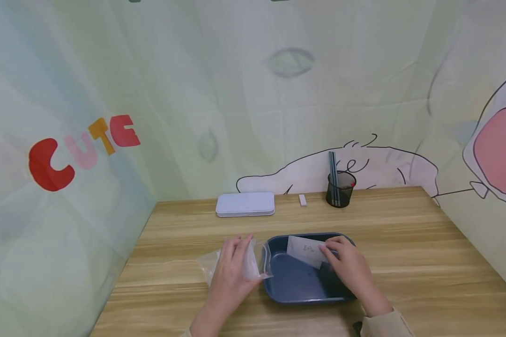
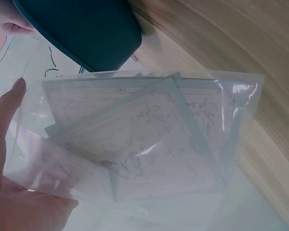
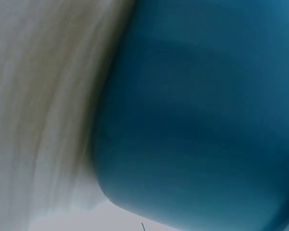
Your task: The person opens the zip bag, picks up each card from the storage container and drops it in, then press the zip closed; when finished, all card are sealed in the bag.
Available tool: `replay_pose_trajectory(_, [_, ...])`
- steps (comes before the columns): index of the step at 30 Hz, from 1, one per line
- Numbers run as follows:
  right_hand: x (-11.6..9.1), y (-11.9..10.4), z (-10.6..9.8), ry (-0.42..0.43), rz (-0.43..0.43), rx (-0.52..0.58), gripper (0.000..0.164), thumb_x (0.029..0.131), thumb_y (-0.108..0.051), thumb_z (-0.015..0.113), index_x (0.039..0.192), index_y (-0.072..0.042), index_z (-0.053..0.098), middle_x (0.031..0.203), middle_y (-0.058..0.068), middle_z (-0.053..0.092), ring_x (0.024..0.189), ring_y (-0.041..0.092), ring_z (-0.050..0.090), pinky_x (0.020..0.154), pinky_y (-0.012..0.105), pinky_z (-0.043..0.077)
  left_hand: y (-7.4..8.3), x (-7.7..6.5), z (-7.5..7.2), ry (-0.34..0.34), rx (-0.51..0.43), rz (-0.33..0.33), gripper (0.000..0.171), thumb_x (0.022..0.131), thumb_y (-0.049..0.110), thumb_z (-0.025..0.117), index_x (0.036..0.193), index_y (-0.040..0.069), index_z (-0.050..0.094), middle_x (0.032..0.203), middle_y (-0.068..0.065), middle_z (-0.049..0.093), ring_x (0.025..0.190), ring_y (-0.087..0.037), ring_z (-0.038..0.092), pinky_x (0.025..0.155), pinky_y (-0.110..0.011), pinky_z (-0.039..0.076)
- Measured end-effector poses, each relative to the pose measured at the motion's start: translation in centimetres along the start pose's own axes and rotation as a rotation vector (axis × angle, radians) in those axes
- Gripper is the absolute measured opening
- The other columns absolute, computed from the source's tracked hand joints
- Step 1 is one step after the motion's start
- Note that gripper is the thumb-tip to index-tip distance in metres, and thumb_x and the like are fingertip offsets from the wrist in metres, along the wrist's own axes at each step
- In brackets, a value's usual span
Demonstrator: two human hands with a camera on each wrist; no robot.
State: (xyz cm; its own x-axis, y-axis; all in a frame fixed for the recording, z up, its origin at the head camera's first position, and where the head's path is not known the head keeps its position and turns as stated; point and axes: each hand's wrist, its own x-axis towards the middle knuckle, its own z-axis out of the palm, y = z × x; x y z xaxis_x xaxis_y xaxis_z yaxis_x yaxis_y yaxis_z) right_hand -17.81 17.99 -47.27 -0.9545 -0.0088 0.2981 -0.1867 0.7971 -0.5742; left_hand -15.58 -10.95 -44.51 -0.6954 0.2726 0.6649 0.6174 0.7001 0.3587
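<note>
In the head view, my left hand (image 1: 231,271) grips a clear plastic bag (image 1: 253,263) at the left end of a dark blue tray (image 1: 297,286). The left wrist view shows several printed paper cards (image 2: 149,144) overlapping inside the bag, with thumb and fingers at its edge. Over the tray, my right hand (image 1: 351,269) pinches a white paper slip (image 1: 304,251) by its right end; small handwriting marks it. The tray's outer wall (image 3: 192,120) fills most of the right wrist view, which shows neither the slip nor the fingers.
Toward the back of the wooden table (image 1: 185,229) lies a white flat case (image 1: 245,204). A small white block (image 1: 302,200) is beside it, then a black mesh pen cup (image 1: 339,193) holding dark sticks. A printed curtain (image 1: 219,93) hangs behind.
</note>
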Motion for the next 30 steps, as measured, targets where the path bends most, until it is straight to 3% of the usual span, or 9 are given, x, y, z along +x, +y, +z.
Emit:
replay_pose_trajectory(8, [0.1, -0.5, -0.8, 0.088, 0.0, 0.042, 0.015, 0.086, -0.024, 0.073, 0.091, -0.01, 0.075, 0.092, 0.0, 0.064, 0.061, 0.01, 0.051, 0.052, 0.025, 0.046, -0.1, 0.0, 0.1, 0.006, 0.036, -0.002, 0.097, 0.045, 0.02, 0.095, 0.131, 0.005, 0.054, 0.113, -0.008, 0.05, 0.11, -0.024, 0.047, 0.096, -0.039, 0.048])
replay_pose_trajectory(17, [0.2, -2.6, -3.1, 0.137, 0.072, 0.165, 0.029, 0.089, -0.039, 0.067, 0.092, -0.011, 0.075, 0.066, -0.004, 0.057, 0.059, 0.015, 0.049, 0.046, 0.023, 0.04, -0.1, 0.1, 0.1, 0.001, 0.047, 0.004, 0.098, 0.046, 0.025, 0.096, 0.132, 0.005, 0.053, 0.113, -0.009, 0.05, 0.113, -0.027, 0.047, 0.097, -0.041, 0.047])
replay_pose_trajectory(30, [-0.2, -5.9, -4.7, 0.208, 0.067, 0.317, 0.025, 0.087, -0.037, 0.07, 0.084, -0.013, 0.074, 0.063, -0.004, 0.058, 0.058, 0.015, 0.05, 0.044, 0.022, 0.04, 0.1, 0.3, 0.0, 0.001, 0.035, 0.001, 0.097, 0.047, 0.028, 0.095, 0.132, 0.005, 0.054, 0.113, -0.009, 0.05, 0.111, -0.025, 0.048, 0.097, -0.039, 0.048])
